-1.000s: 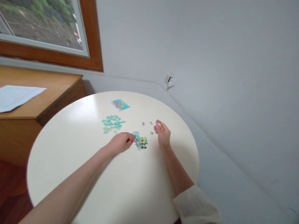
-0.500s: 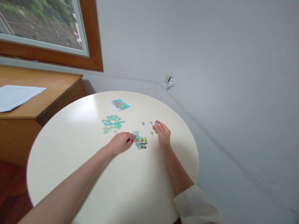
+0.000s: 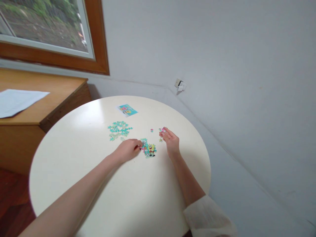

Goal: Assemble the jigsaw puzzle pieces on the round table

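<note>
A small joined patch of a cartoon jigsaw (image 3: 148, 149) lies near the middle of the round cream table (image 3: 98, 184). My left hand (image 3: 128, 149) rests curled at the patch's left edge, fingertips pinched on a pink piece there. My right hand (image 3: 170, 141) lies to the right of the patch, fingers stretched over a few loose pink and yellow pieces (image 3: 161, 130). A heap of loose teal pieces (image 3: 119, 129) sits further back on the left. A small reference picture card (image 3: 127, 110) lies near the far edge.
A wooden cabinet (image 3: 49, 102) with a white sheet of paper (image 3: 17, 100) stands to the left, under a wood-framed window (image 3: 61, 39). Grey walls meet in a corner behind the table, with a wall socket (image 3: 179, 85) there.
My right hand has slid a little to the left, towards the loose pieces and the joined patch. My left hand has stayed at the patch's edge.
</note>
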Motion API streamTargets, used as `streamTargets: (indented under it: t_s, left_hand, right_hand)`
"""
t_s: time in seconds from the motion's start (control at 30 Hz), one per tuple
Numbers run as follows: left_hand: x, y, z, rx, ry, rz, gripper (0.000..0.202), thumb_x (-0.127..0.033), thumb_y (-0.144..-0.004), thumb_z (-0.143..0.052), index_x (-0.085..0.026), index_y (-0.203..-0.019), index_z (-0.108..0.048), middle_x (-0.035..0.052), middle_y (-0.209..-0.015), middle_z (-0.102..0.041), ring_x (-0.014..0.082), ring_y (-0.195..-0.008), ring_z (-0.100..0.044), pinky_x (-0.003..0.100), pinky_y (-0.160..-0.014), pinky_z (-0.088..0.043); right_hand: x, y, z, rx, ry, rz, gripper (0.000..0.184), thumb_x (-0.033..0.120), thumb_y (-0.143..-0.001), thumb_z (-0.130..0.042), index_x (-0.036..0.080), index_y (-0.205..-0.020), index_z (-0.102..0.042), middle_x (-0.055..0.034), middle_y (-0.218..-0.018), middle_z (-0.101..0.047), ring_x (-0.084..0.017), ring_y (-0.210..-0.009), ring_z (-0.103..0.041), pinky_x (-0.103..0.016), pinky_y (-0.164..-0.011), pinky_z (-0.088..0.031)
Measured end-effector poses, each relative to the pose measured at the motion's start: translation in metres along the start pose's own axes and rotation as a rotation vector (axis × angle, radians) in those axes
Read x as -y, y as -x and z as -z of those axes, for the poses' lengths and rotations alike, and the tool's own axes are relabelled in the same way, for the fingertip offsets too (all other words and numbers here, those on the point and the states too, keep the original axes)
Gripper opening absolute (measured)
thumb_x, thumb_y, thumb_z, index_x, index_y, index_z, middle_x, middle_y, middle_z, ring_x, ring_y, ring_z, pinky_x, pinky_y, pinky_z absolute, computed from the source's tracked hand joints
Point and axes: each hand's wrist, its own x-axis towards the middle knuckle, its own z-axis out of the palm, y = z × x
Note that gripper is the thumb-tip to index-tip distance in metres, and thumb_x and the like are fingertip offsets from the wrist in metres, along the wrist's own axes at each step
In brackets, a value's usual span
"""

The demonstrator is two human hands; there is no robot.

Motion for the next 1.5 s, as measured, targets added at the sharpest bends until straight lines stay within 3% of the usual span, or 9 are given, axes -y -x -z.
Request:
streamTargets:
  t_s: [0.33, 0.73, 1.0, 1.5]
  left_hand:
    - [0.002, -0.002, -0.002, -0.085, 0.011, 0.023, 0.023, -0.015, -0.078, -0.042, -0.017, -0.082, -0.064, 0.0048, -0.079, -0.063, 0.0156, -0.070, -0.056, 0.025, -0.065, -0.040]
    - [0.003, -0.003, -0.005, -0.218, 0.041, -0.002, 0.021, -0.022, -0.084, -0.046, -0.017, -0.093, -0.064, 0.0046, -0.082, -0.062, 0.0158, -0.074, -0.055, 0.027, -0.071, -0.043]
    - [0.002, -0.002, -0.005, -0.239, 0.059, -0.018, 0.026, -0.029, -0.082, -0.054, -0.017, -0.104, -0.061, 0.0051, -0.086, -0.062, 0.0166, -0.077, -0.055, 0.028, -0.072, -0.043]
    - [-0.002, -0.003, -0.004, -0.209, 0.069, -0.043, 0.020, -0.027, -0.083, -0.054, -0.017, -0.098, -0.063, 0.0049, -0.085, -0.061, 0.0150, -0.074, -0.054, 0.026, -0.069, -0.042]
  right_hand:
    - [0.000, 0.004, -0.003, 0.189, 0.027, -0.031, 0.054, 0.046, -0.057, -0.072, 0.014, -0.101, -0.066, -0.0119, -0.083, -0.072, -0.024, -0.079, -0.067, -0.035, -0.072, -0.048]
    - [0.000, 0.009, -0.007, 0.434, 0.050, -0.129, 0.046, 0.040, -0.053, -0.078, 0.017, -0.092, -0.070, -0.0061, -0.077, -0.072, -0.019, -0.072, -0.067, -0.038, -0.078, -0.051]
    - [-0.006, 0.009, -0.008, 0.505, 0.088, -0.132, 0.045, 0.037, -0.053, -0.078, 0.018, -0.093, -0.070, -0.0048, -0.076, -0.072, -0.017, -0.071, -0.066, -0.034, -0.074, -0.052]
    - [-0.009, 0.013, -0.014, 0.499, 0.163, -0.039, 0.040, 0.037, -0.052, -0.076, 0.018, -0.087, -0.073, -0.0060, -0.073, -0.072, -0.018, -0.066, -0.064, -0.031, -0.062, -0.052]
